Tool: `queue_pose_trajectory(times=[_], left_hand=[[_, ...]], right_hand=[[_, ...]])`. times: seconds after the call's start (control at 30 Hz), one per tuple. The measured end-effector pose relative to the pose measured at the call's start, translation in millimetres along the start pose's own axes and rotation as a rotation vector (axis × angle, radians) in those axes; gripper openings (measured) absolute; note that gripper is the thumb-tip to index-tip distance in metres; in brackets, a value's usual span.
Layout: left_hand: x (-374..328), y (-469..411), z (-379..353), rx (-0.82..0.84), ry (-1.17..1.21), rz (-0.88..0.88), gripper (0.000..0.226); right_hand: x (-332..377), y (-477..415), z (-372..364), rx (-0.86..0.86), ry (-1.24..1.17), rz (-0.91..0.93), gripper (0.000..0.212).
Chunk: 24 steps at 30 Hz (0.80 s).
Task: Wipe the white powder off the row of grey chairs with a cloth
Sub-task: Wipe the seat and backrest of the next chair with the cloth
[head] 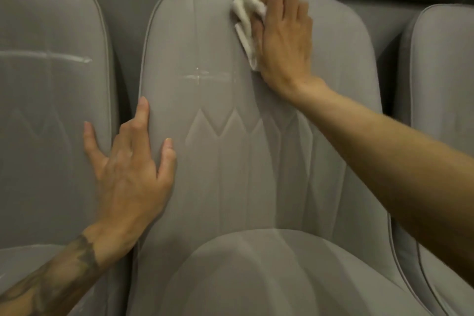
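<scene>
Right hand (284, 41), blurred and seemingly flat, presses a half-hidden white cloth (250, 7) on the middle grey chair (230, 161); left hand (128, 169) rests splayed

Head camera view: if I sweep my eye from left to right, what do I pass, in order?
Left grey chair → left hand, resting on the chairs → white powder smear on the middle backrest → white cloth → right hand, pressing the cloth → right grey chair.
</scene>
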<state>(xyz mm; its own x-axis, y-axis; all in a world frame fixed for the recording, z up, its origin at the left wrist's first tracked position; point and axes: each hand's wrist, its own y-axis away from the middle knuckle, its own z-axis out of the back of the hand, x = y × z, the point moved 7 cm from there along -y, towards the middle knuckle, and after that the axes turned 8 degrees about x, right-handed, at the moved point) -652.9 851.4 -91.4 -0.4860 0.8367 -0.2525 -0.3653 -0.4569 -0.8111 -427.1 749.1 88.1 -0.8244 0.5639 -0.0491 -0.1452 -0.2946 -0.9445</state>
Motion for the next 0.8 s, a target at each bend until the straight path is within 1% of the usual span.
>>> queue_pose_trajectory(times=[0.03, 0.13, 0.17, 0.2, 0.27, 0.33, 0.37, 0.4, 0.43, 0.47, 0.5, 0.57, 0.63, 0.67, 0.7, 0.73, 0.8], left_hand=[[0, 0, 0, 0.000, -0.001, 0.000, 0.069], [2, 0, -1, 0.020, 0.008, 0.000, 0.069], [2, 0, -1, 0.024, 0.015, -0.002, 0.069], [1, -1, -1, 0.021, 0.016, -0.004, 0.069], [2, -1, -2, 0.016, 0.003, -0.004, 0.070], [4, -1, -2, 0.011, -0.001, -0.003, 0.070], [3, -1, -2, 0.011, 0.001, -0.003, 0.070], [2, -1, -2, 0.006, -0.002, -0.003, 0.070], [2, 0, -2, -0.001, -0.008, -0.004, 0.069], [2, 0, -2, -0.008, -0.008, -0.006, 0.069], [2, 0, -2, -0.009, 0.000, -0.008, 0.069], [2, -1, -2, 0.006, 0.018, -0.001, 0.069], [1, -1, -1, 0.022, 0.021, 0.001, 0.069], [1, -1, -1, 0.021, 0.013, 0.000, 0.069], [2, -1, -1, 0.017, 0.003, 0.000, 0.069], [2, -1, -1, 0.016, -0.002, -0.001, 0.069], [2, -1, -2, 0.014, 0.006, 0.002, 0.069]], right_hand=[[9, 18, -3, 0.016, -0.021, 0.064, 0.040], [32, 84, -14, 0.134, -0.060, 0.370, 0.035], [33, 91, -17, 0.164, -0.035, 0.439, 0.033], [31, 84, -16, 0.179, -0.012, 0.469, 0.032], [27, 50, -12, 0.143, -0.007, 0.417, 0.036], [18, 13, -6, 0.069, 0.002, 0.252, 0.042], [14, 5, -4, 0.041, 0.018, 0.157, 0.042], [12, 5, -5, 0.016, 0.023, 0.089, 0.040], [13, 13, -6, 0.005, 0.007, 0.061, 0.040], [18, 30, -9, 0.014, -0.012, 0.081, 0.040], [24, 51, -12, 0.043, -0.029, 0.140, 0.040], [35, 88, -17, 0.120, -0.061, 0.311, 0.039], [33, 92, -18, 0.172, -0.052, 0.461, 0.034], [29, 78, -16, 0.159, -0.031, 0.483, 0.034], [24, 58, -13, 0.112, -0.017, 0.450, 0.036], [17, 34, -8, 0.051, 0.003, 0.366, 0.037], [2, -6, 0, -0.018, 0.062, 0.127, 0.040]])
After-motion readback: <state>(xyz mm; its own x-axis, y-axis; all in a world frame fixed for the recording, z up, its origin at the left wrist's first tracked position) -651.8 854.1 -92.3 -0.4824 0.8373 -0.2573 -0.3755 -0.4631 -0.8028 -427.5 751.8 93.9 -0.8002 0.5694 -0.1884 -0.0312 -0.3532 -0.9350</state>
